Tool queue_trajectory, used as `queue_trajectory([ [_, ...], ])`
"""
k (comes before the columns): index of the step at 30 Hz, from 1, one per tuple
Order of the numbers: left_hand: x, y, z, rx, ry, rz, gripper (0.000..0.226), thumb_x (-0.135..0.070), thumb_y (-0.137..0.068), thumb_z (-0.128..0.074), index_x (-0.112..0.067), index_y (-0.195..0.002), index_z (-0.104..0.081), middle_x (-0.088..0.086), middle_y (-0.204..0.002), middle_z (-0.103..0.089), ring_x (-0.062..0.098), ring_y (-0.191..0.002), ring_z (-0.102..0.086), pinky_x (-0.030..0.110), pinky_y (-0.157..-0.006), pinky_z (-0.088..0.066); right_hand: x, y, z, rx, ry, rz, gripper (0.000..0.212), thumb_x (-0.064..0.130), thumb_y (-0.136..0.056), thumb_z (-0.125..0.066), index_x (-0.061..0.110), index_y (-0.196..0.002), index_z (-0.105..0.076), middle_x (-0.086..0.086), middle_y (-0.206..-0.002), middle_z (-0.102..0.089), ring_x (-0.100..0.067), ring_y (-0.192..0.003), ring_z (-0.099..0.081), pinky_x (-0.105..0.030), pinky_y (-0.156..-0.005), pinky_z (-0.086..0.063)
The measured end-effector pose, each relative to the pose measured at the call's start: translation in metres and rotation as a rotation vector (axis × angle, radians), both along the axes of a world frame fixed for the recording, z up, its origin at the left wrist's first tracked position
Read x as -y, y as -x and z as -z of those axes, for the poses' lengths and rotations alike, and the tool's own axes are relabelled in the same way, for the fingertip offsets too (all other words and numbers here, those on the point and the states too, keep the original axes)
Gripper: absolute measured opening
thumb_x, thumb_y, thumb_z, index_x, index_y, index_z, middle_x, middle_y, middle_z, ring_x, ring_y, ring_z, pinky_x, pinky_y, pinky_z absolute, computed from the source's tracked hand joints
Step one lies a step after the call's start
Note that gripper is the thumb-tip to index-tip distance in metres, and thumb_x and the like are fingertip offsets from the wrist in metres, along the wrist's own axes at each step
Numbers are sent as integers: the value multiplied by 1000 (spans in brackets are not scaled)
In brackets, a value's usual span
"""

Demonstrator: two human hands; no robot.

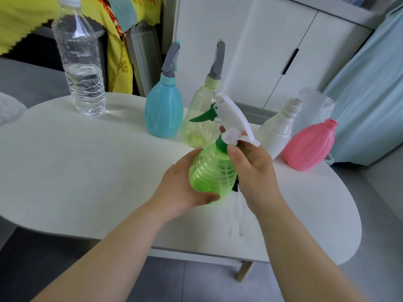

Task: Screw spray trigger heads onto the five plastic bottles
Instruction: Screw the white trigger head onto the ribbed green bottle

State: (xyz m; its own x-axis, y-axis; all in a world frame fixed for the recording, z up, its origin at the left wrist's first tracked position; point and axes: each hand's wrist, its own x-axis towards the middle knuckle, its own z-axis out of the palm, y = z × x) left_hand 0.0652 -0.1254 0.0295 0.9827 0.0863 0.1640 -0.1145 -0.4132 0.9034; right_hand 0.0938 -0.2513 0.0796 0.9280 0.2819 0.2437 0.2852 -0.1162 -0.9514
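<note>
Fingers (232, 151) of my right hand (253, 168) are pinching the collar of the white trigger head (233, 114) on the green bottle (209, 171), and my left hand (181, 184) grips that bottle above the bench (87, 171). Behind: blue bottle (163, 112) and yellow bottle (196, 118) with gray heads on, white bottle (277, 131) and pink bottle (309, 144) open-necked. Five total, plus one water bottle (80, 68).

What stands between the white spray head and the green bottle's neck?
Nothing visible. The spray head already sits on the green bottle, held by the left hand; the right hand grips its collar.
</note>
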Motion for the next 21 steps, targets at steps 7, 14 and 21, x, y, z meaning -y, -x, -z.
queue_trajectory([
  [7, 1, 1, -3, 19, -42, -18, 87, -21, -52, -82, -31, -127, -37, -38, -89, -39, 0, -95, -41, 24, -90, -31, -14, -11, -1, 147, 24, 153, 35, 12, -70, -73, 31, -78, -45, 15, -75, -51, 6, -68, -53, -7, -63, -43],
  [14, -2, 2, -4, 14, -46, -38, 83, -22, -51, -83, -33, -122, -41, -43, -81, -38, -7, -86, -40, 16, -79, -30, 1, -8, -2, 38, 48, -22, 10, 18, -82, -60, 27, -85, -61, 4, -86, -66, -12, -87, -64, -28, -81, -52],
  [21, 0, 2, -3, 12, -41, -57, 86, -23, -51, -83, -32, -125, -39, -36, -86, -39, -1, -92, -41, 20, -83, -31, -14, -11, 0, 118, 20, 152, 36, 17, -69, -74, 30, -78, -42, 12, -76, -54, 9, -67, -55, -5, -61, -44],
])
